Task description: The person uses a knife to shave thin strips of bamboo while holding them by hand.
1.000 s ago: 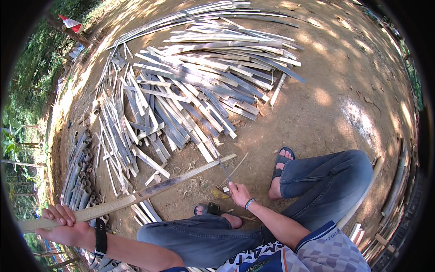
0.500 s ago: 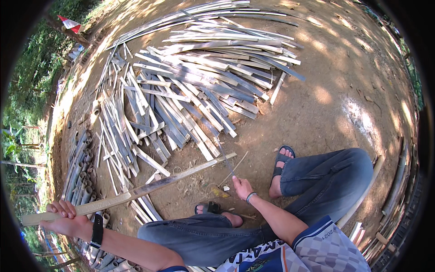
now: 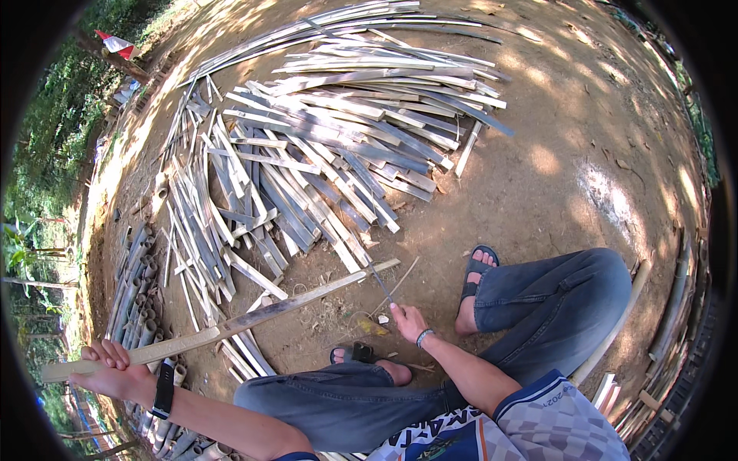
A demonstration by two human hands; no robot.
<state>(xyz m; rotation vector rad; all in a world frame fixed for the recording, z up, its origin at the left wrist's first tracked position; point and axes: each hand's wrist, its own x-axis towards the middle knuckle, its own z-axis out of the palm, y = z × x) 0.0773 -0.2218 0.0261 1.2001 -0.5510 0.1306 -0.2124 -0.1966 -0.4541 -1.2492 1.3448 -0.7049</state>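
Note:
In my left hand [image 3: 108, 367] is one end of a long, pale bamboo strip [image 3: 269, 310], with my fingers wrapped round it. The strip slants away to the right over the ground, its far end just beyond my right hand. My right hand [image 3: 409, 320] is closed round the handle of a long, thin-bladed knife [image 3: 381, 283]. Its blade points up and to the left, crossing the strip near that far end; I cannot tell whether the two touch. The handle is mostly hidden by my fingers.
A big heap of split bamboo strips [image 3: 338, 131] spreads in front of me. Bamboo tubes [image 3: 140, 296] are stacked at the left, and poles [image 3: 676, 296] lie at the right. My sandalled feet [image 3: 478, 280] are on the dirt ground. A red-and-white flag [image 3: 119, 44] hangs far left.
My right hand has shifted slightly left, and the knife blade has swung lower, toward the strip's far end. The left hand and the bamboo strip have barely moved.

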